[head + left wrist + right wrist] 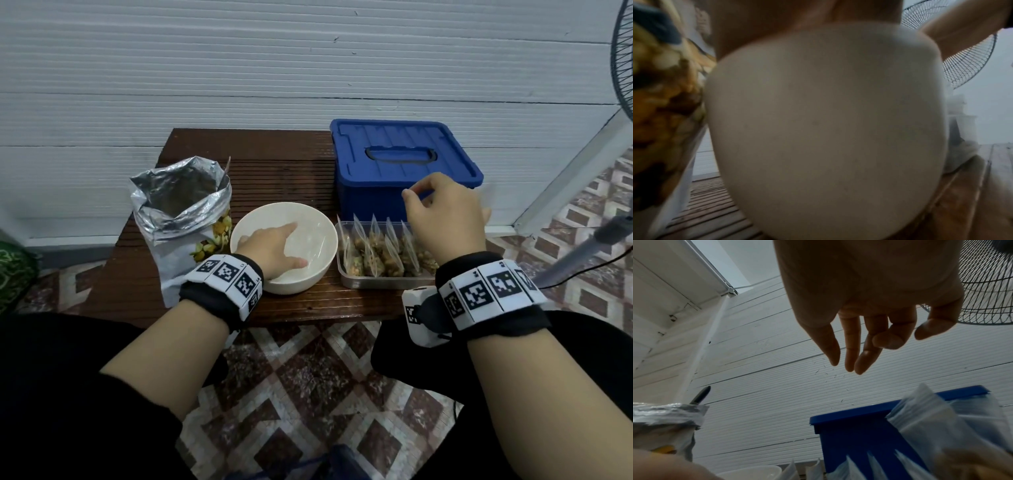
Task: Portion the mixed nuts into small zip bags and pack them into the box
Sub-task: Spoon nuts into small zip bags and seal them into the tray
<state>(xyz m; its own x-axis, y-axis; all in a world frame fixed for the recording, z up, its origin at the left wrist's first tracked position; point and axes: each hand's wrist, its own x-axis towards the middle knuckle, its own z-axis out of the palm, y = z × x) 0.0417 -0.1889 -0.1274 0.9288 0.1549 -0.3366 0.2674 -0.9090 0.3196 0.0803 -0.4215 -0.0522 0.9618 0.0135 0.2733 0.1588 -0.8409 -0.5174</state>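
My left hand (pixel 296 245) reaches into the white bowl (pixel 284 207) with fingers stretched out over what looks like a clear empty zip bag (pixel 317 240). In the left wrist view the bowl's outer wall (pixel 828 121) fills the frame and hides the fingers. My right hand (pixel 416 195) hovers above the filled zip bags (pixel 387 253), which stand in a clear container (pixel 376 282). Its fingers (pixel 857 360) hang relaxed and hold nothing. Behind it stands the blue box (pixel 394 150) with its lid on. An open foil nut bag (pixel 178 205) stands left of the bowl.
Everything sits on a small dark slatted wooden table (pixel 274 161) against a white panelled wall. A standing fan (pixel 623 61) and its pole (pixel 582 253) are at the right. A green patterned object (pixel 13 270) lies on the tiled floor at left.
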